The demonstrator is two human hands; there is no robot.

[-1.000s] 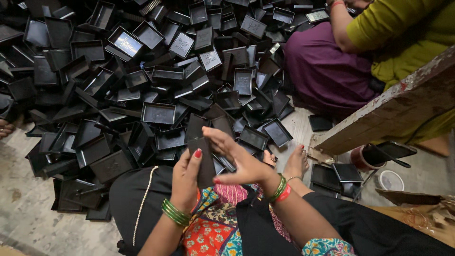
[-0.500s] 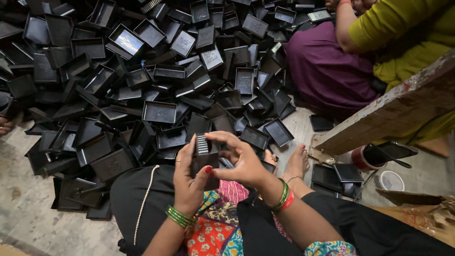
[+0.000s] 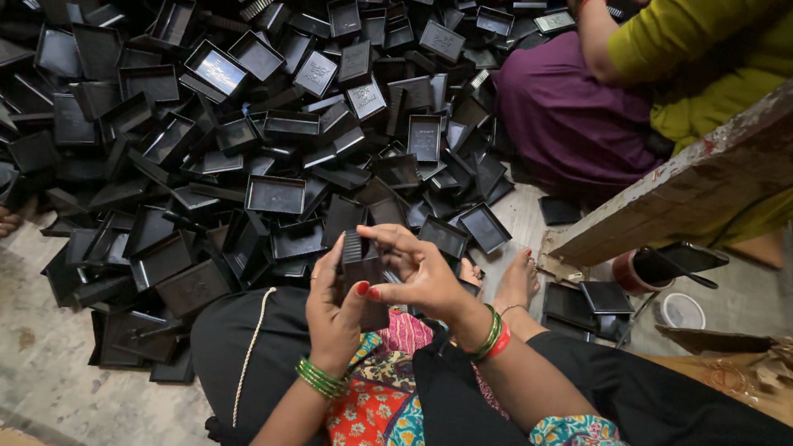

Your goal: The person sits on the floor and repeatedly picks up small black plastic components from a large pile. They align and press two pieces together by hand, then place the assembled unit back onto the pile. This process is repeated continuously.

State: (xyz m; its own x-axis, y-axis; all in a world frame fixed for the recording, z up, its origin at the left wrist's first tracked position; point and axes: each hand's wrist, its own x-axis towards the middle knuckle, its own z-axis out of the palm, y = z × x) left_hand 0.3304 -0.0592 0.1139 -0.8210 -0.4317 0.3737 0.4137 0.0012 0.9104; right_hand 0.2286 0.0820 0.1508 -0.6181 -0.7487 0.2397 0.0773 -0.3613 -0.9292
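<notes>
A small black ribbed plastic piece point(image 3: 361, 256) is held upright over my lap by both hands. My left hand point(image 3: 334, 318), with red nails and green bangles at the wrist, grips it from the left and below. My right hand point(image 3: 417, 272), wearing green and red bangles, curls over its top and right side. Just beyond my hands a large heap of black rectangular plastic trays point(image 3: 273, 194) covers the floor. My bare foot point(image 3: 516, 281) rests to the right of my hands.
Another person in a yellow top and purple garment point(image 3: 570, 107) sits at the upper right. A worn wooden beam point(image 3: 669, 198) slants across the right. A red-rimmed container point(image 3: 632, 268), a white lid point(image 3: 682, 310) and several trays point(image 3: 607, 297) lie below it. Bare concrete floor point(image 3: 41, 372) shows lower left.
The black piece in my hands has turned from a flat, upright face to showing its ribbed edge. My right hand has closed further over its top.
</notes>
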